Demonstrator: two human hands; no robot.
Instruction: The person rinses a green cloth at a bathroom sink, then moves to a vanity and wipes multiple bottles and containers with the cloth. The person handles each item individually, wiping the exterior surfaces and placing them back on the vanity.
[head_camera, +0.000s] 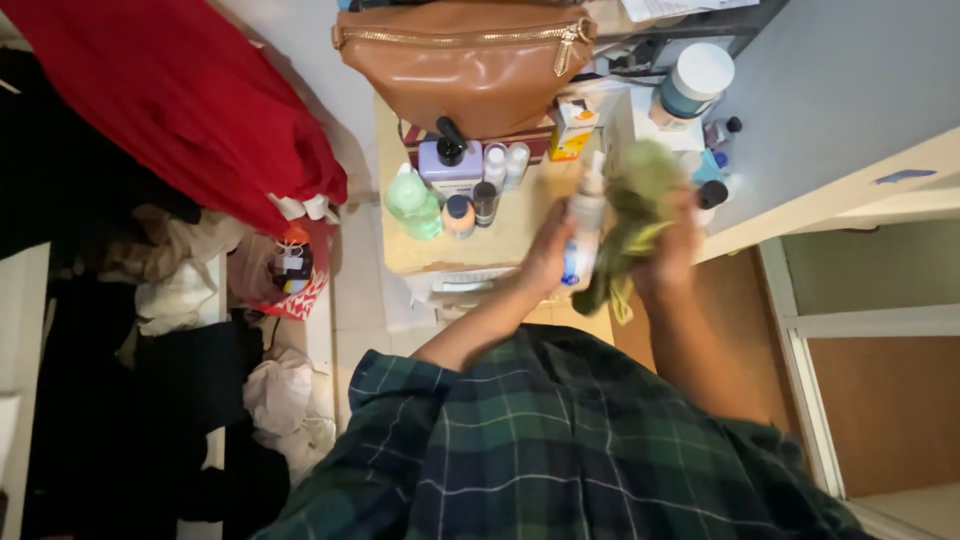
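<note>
our left hand (548, 252) has its fingers wrapped around a white spray bottle (583, 225), holding it upright with the nozzle at the top and a blue patch low on its label. just to the right, our right hand (672, 250) has its fingers closed on a crumpled green cloth (632, 215), which is bunched up against the bottle and hangs down below the hand; the view is blurred there, so we cannot tell how much of the cloth touches the bottle. both hands are raised over the near edge of a small pale bench (500, 240). on the bench, left of the hands, stand a green bottle (413, 203), a lilac pump bottle (451, 160) with a black pump, and a few small tubes and jars beside them. farther off lies a tan leather bag (470, 60) with a gold zip. to the far right sits a white-lidded jar (690, 85) beside an orange and white carton (572, 125). at the far left hangs a red garment (190, 100), with a heap of clothes (180, 290) below it. our plaid sleeves (540, 450) fill the near edge.
</note>
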